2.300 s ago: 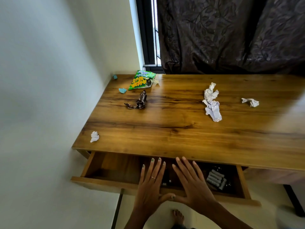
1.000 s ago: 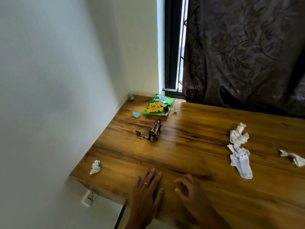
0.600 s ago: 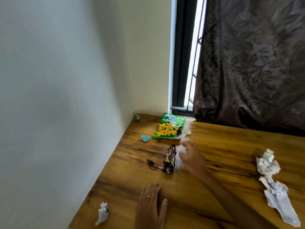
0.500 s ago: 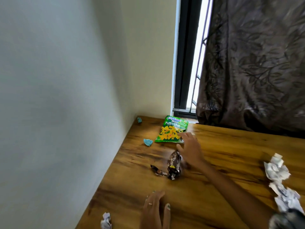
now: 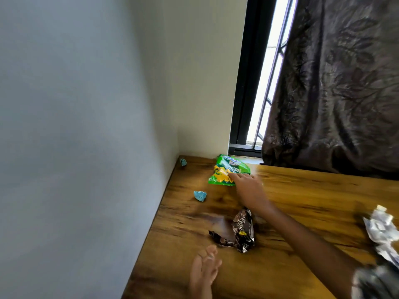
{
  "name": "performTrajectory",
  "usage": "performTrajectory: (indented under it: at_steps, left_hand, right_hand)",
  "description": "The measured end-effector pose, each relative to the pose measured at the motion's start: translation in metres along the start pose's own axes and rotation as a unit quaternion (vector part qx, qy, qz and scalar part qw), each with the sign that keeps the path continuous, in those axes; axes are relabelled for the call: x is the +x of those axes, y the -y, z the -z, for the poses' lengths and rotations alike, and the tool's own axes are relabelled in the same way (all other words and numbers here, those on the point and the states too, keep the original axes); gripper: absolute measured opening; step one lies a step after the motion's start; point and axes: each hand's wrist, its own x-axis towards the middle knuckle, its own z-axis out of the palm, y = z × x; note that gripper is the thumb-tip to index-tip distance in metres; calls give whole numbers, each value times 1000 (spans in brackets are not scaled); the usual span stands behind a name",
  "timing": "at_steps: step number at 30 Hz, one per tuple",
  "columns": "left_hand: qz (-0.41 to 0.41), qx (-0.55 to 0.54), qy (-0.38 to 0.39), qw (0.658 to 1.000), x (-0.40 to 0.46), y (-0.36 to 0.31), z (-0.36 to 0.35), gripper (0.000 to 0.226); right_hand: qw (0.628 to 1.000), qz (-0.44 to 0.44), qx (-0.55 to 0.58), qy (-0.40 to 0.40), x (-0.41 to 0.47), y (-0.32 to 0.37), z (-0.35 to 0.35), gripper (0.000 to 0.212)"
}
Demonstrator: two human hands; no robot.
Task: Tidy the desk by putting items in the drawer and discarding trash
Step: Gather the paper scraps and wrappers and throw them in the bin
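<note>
Farthest left, a pale grey-white wall (image 5: 75,126) meets the long side of the brown wood-grain desk (image 5: 302,212). In the back corner against that wall lies a tiny teal scrap of wrapper (image 5: 183,162), and nearer along the same side a larger crumpled light-blue scrap of paper (image 5: 200,195), well apart from the first. The left hand (image 5: 204,270) rests flat on the desk near the front edge, fingers straight and close together with a ring on one; it holds nothing, and its fingertips lie just short of the dark brown crumpled chocolate wrapper (image 5: 240,234), which lies loose on the wood. Behind that, at the back edge below the black window frame (image 5: 246,83), sits the green and yellow snack packet (image 5: 228,171). The right hand (image 5: 248,188) reaches across the desk to it, forearm passing just right of the chocolate wrapper; the fingers are stretched forward and laid on the packet's right half, touching it. Motion blur hides whether the thumb is under the edge, so I cannot tell if it has a grip or only touches. A dark patterned curtain (image 5: 336,83) hangs to the right of the window. At the far right edge lies a crumpled white paper (image 5: 382,231), and a blurred patterned sleeve (image 5: 375,281) fills the lower right corner
</note>
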Motion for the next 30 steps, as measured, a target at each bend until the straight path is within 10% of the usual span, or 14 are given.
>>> performTrajectory:
  at_steps: [6,11,16,30]
  left_hand:
    - [-34,-162,37,986,-12,-31,6,62]
    - [43,-189,137,972,-7,-36,16,72]
    - [21,-97,17,995,-11,-29,30,50]
    - [24,-78,-36,996,-34,-24,50,32]
  right_hand:
    - [987,157,12,-34,-90,49,51,78]
    - [973,222,-40,50,-143,66,34,46]
    - [964,63,209,151,-141,53,48,77]
    - [916,-213,331,-76,-128,44,0,51]
